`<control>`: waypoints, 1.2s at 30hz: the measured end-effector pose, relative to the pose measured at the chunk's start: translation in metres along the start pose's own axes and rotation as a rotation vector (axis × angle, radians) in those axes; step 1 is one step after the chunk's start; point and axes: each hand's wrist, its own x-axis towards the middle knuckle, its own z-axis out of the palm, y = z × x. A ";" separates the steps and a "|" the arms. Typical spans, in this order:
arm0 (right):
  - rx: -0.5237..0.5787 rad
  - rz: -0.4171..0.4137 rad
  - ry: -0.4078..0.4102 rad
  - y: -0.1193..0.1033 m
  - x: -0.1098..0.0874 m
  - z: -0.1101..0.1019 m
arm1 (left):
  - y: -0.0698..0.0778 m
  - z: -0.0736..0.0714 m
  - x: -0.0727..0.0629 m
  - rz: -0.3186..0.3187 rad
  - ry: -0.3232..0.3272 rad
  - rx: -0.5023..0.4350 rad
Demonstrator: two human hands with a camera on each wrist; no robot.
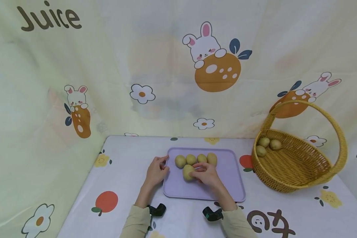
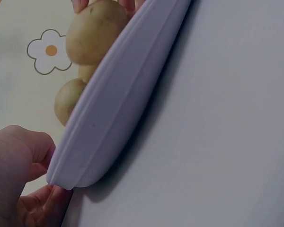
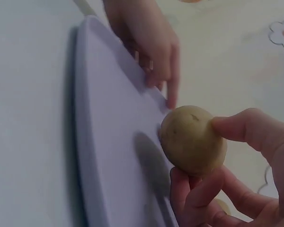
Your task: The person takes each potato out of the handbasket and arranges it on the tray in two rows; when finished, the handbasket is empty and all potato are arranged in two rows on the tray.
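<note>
A lilac tray (image 1: 220, 188) lies on the table, bearing a row of several potatoes (image 1: 191, 159) along its far part. My right hand (image 1: 206, 173) pinches another potato (image 1: 188, 173) between thumb and fingers, just in front of that row. In the right wrist view this potato (image 3: 193, 140) shows above the tray surface, its shadow falling on the tray. At the tray's left edge, my left hand (image 1: 156, 172) grips the rim near the far corner. The left wrist view has its thumb and fingers (image 2: 38, 146) around the tray's corner, some of them hidden behind it.
To the right stands a wicker basket (image 1: 291, 165) with a tall arched handle (image 1: 340, 138); three potatoes (image 1: 264, 142) sit in its far left part. A printed cloth covers the table (image 1: 131, 185), and a printed curtain (image 1: 166, 66) hangs right behind it.
</note>
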 end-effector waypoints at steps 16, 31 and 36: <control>-0.032 -0.029 0.014 0.001 -0.004 0.025 | -0.002 0.001 0.000 0.012 0.012 0.005; -0.099 -0.064 -0.015 -0.001 -0.007 0.021 | -0.002 0.001 -0.001 0.034 0.011 0.005; -0.097 -0.065 -0.031 -0.001 -0.007 0.018 | -0.002 0.001 0.000 0.024 0.011 0.007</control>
